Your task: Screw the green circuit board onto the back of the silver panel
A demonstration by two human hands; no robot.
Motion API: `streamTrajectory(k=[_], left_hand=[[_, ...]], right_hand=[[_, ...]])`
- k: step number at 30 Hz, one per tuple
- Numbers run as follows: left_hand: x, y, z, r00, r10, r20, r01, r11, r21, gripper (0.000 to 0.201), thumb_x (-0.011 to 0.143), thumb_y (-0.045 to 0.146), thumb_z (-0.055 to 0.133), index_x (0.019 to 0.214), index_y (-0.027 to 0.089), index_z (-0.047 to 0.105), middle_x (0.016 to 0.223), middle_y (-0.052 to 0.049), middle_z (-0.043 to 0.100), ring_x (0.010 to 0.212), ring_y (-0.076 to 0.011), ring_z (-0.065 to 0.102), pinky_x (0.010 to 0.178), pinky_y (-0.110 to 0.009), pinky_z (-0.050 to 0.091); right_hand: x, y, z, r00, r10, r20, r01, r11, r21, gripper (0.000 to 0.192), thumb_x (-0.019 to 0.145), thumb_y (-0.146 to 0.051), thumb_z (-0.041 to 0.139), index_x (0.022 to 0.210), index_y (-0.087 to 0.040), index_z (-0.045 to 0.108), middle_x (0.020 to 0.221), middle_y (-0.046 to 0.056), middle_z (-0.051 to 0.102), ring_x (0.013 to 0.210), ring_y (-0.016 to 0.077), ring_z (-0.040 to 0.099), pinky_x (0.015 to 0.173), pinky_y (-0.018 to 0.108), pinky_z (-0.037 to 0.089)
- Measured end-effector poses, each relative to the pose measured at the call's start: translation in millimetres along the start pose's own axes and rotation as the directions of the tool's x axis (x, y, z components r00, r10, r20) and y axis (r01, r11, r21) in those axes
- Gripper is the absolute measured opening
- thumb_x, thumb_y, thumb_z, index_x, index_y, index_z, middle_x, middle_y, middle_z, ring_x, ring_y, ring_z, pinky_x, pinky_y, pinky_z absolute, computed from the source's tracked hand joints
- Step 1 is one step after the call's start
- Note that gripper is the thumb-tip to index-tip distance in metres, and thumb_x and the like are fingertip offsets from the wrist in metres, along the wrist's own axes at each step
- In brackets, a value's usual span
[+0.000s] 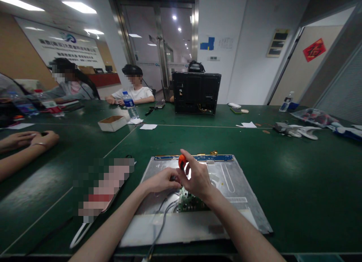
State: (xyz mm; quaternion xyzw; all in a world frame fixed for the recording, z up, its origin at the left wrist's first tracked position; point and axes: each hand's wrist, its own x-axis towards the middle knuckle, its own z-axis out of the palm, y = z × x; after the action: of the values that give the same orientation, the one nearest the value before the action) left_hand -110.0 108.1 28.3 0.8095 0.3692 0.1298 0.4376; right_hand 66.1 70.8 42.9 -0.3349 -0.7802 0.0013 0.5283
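In front of me a flat metal display panel (243, 184) lies on the green table, with a blue circuit strip (166, 157) along its far edge. Over its middle, my right hand (198, 177) grips a screwdriver by its orange handle (182, 162), which stands roughly upright. My left hand (164, 179) is beside it with fingers curled together near the tool's lower part; what they pinch, if anything, is hidden. Beneath the hands is a green circuit board (189, 203), partly covered by the right wrist. Dark cables (162, 220) run from the board toward the near edge.
Left of the panel lies a blurred pinkish strap-like item (109, 186). Farther back are an open white box (112, 123), a water bottle (130, 103) and a black monitor housing (196, 92). Another person's hands (36, 139) rest at left. Plastic bags (313, 116) sit at right.
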Motion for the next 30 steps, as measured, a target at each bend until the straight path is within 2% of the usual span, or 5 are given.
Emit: streamTrajectory(k=[9,13,18,24,30], left_hand=[[-1.9,7.3,0.6,0.997,-0.076,-0.016,0.077,0.996,0.037,0.014,0.072,0.029,0.063,0.071,0.015,0.062,0.069,0.001,0.057,0.067,-0.0148,0.051,0.061,-0.023,0.041],[-2.5,6.0,1.4,0.997,-0.069,-0.028,0.069,0.997,0.021,0.014,0.072,0.029,0.062,0.074,0.015,0.062,0.070,0.001,0.058,0.069,-0.0154,0.052,0.062,-0.023,0.041],[-2.3,6.5,0.8,0.999,-0.031,-0.024,0.031,0.999,-0.013,0.010,0.071,0.025,0.062,0.071,0.015,0.060,0.066,0.003,0.055,0.064,-0.0132,0.049,0.059,-0.022,0.039],[-1.4,8.9,0.5,1.000,0.015,-0.012,-0.016,0.999,-0.036,0.013,0.070,0.025,0.064,0.063,0.015,0.057,0.063,0.003,0.053,0.064,-0.0129,0.047,0.060,-0.022,0.038],[-1.0,4.8,2.5,1.000,0.004,-0.028,-0.006,0.997,-0.079,0.014,0.071,0.027,0.064,0.068,0.015,0.057,0.066,0.003,0.054,0.064,-0.0130,0.048,0.061,-0.023,0.038]], right_hand=[[-2.1,3.9,3.2,1.000,0.004,-0.026,-0.005,1.000,-0.012,0.049,0.089,-0.027,0.051,0.134,-0.017,0.035,0.082,0.002,0.067,0.052,0.0116,0.059,0.051,0.022,0.046],[-2.3,3.4,3.5,0.998,0.051,-0.032,-0.051,0.999,0.001,0.046,0.087,-0.027,0.052,0.130,-0.018,0.037,0.081,0.002,0.065,0.053,0.0124,0.059,0.048,0.022,0.044],[2.3,-0.9,-1.6,0.999,0.033,-0.005,-0.033,0.999,0.003,0.048,0.088,-0.024,0.050,0.133,-0.018,0.039,0.095,0.007,0.065,0.061,0.0131,0.060,0.054,0.024,0.048],[3.0,-3.6,-3.5,1.000,0.017,0.008,-0.017,1.000,0.003,0.058,0.087,-0.019,0.045,0.143,-0.016,0.030,0.084,0.005,0.067,0.057,0.0145,0.061,0.053,0.026,0.049],[1.2,-2.3,-2.9,1.000,-0.003,0.021,0.003,1.000,0.008,0.058,0.089,-0.021,0.045,0.144,-0.016,0.028,0.089,0.006,0.068,0.058,0.0136,0.063,0.055,0.026,0.051]])
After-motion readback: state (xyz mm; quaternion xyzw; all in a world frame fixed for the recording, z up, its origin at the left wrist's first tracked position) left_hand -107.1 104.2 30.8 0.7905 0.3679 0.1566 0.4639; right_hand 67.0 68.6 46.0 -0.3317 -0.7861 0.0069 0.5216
